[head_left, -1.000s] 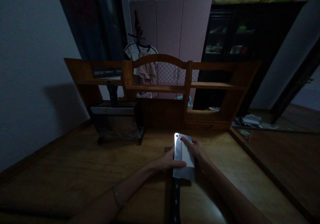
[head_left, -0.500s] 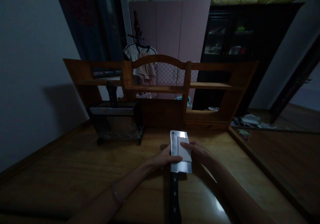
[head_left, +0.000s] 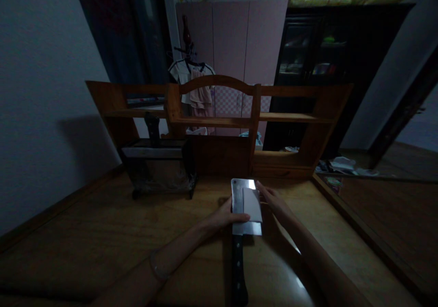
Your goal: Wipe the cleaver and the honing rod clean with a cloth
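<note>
A cleaver (head_left: pixel 237 209) with a broad shiny blade and a black riveted handle is held above the table, its handle toward me. A folded white piece of paper or card (head_left: pixel 252 205) lies on the blade, toward its right edge. My left hand (head_left: pixel 227 215) grips the blade from the left, fingers behind it and thumb pressed on the white piece. On the other side, my right hand (head_left: pixel 272 202) is by the blade's right edge, fingers stretched up along it and thumb off the white piece. Whether its fingertips touch the blade is hard to tell.
A knife block (head_left: pixel 157 165) with one black-handled knife stands on the wooden table (head_left: pixel 102 234) at the left. Behind it runs a wooden shelf unit (head_left: pixel 219 123). The table has a raised edge (head_left: pixel 359 222) on the right. The room is dim.
My right thumb has lifted off the white piece, and the right hand has shifted to the blade's upper right edge. My left hand keeps its grip on the cleaver.
</note>
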### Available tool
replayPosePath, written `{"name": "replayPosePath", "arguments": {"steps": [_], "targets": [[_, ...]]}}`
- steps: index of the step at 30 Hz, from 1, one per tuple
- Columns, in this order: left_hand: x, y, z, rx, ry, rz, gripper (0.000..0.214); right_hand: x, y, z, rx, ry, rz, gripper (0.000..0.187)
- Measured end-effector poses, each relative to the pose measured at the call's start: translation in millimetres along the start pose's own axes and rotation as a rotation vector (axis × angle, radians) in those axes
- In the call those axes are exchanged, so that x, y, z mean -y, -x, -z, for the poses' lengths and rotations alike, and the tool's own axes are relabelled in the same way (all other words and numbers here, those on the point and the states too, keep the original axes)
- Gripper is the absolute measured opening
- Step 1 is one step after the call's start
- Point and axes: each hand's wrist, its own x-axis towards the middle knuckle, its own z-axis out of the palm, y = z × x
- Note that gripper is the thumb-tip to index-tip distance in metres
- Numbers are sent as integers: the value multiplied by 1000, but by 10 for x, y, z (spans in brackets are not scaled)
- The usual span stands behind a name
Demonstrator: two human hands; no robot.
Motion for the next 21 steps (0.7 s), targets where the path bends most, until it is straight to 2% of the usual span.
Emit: {"name": "replayPosePath", "arguments": {"steps": [3,6,13,21], "targets": [[15,-29,-9,-33,58,-65,72,42,-20,66,25,50,16,46],[53,-61,-5,-61,100,-101,74,41,0,89,79,68,-37,46],[63,-65,2,-84,66,-91,73,7,109,45,203,14,-109,33],[19,-46,-15,-56,64,-36,76,-24,87,20,203,-140,-123,28]]}}
